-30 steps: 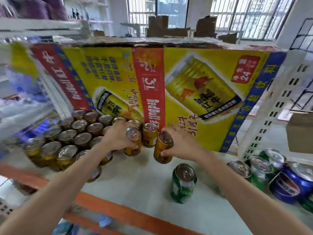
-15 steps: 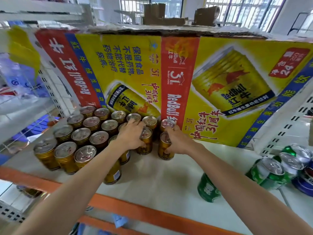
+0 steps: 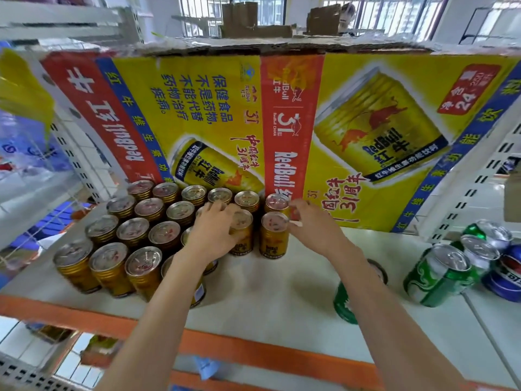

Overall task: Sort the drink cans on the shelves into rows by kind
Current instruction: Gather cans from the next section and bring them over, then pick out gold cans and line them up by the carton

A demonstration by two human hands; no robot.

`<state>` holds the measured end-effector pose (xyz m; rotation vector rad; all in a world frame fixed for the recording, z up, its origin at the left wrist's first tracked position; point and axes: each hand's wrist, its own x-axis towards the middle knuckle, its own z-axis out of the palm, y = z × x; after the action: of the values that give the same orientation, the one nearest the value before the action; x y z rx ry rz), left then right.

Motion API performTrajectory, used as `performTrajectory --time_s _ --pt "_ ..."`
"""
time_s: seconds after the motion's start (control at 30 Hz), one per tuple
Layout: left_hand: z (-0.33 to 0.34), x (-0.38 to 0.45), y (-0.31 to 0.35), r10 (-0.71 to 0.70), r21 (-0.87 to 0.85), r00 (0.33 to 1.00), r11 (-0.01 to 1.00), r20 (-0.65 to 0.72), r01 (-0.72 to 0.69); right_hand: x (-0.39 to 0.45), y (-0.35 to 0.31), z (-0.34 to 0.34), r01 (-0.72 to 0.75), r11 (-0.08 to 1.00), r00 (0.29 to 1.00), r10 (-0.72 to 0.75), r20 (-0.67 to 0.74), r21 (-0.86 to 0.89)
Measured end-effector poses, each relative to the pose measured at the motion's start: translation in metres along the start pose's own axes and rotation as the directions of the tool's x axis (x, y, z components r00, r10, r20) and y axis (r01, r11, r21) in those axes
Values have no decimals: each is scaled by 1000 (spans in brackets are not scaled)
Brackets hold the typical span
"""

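— Where are the gold cans (image 3: pixel 132 231)?
— They stand in rows on the left of the white shelf (image 3: pixel 284 289), right in front of a big yellow box (image 3: pixel 349 117).
— What does the left hand (image 3: pixel 215 231) do?
— It lies over the cans. Its fingers curl on one gold can (image 3: pixel 242 235).
— And the right hand (image 3: pixel 313 224)?
— It is just beside the last can (image 3: pixel 274 235) in the row. Its fingers are bent at the rim. I cannot tell if they hold it.
— Any other cans?
— Green cans (image 3: pixel 438 273) stand on the right, near a blue can (image 3: pixel 507 273). One green can (image 3: pixel 345 301) is half hidden by the right arm.
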<state>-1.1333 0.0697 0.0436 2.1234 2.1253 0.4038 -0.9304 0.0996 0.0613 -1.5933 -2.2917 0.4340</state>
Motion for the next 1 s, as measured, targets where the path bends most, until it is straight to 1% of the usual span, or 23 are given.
performTrajectory --time_s 0.07,0.13,0.23,0.37,0.43,0.53,0.63,0.77,0.9,1.0 --pt "-10 -19 1 3 -138 1000 990 -18 -6 -28 9 -14 16 997 990 -5 -140 77" --pt "-16 -39 4 11 -200 1000 980 -16 -14 -57 22 -24 16 995 968 9 -250 97" --pt "-20 -57 14 29 -279 998 959 -48 -42 -92 46 -35 -40 994 945 71 -318 102" --pt "-18 -55 35 74 -289 986 950 -150 -116 -131 79 -48 -197 973 908 228 -351 122" --pt "-16 -48 49 121 -271 972 947 -204 -174 -151 94 -53 -287 948 883 318 -346 139" --pt "-7 -36 80 195 -268 951 928 -240 -258 -182 118 -58 -422 893 827 451 -337 159" --pt "6 -32 113 283 -268 938 905 -200 -330 -210 142 -64 -533 827 755 561 -339 181" --pt "22 -29 158 408 -258 904 867 -127 -428 -236 176 -76 -608 771 704 634 -320 190" --pt "35 -25 211 441 -266 895 856 -68 -442 -261 210 -96 -635 743 666 665 -336 211" --pt "45 -23 257 468 -278 883 846 -18 -454 -281 237 -114 -665 705 623 706 -337 246"
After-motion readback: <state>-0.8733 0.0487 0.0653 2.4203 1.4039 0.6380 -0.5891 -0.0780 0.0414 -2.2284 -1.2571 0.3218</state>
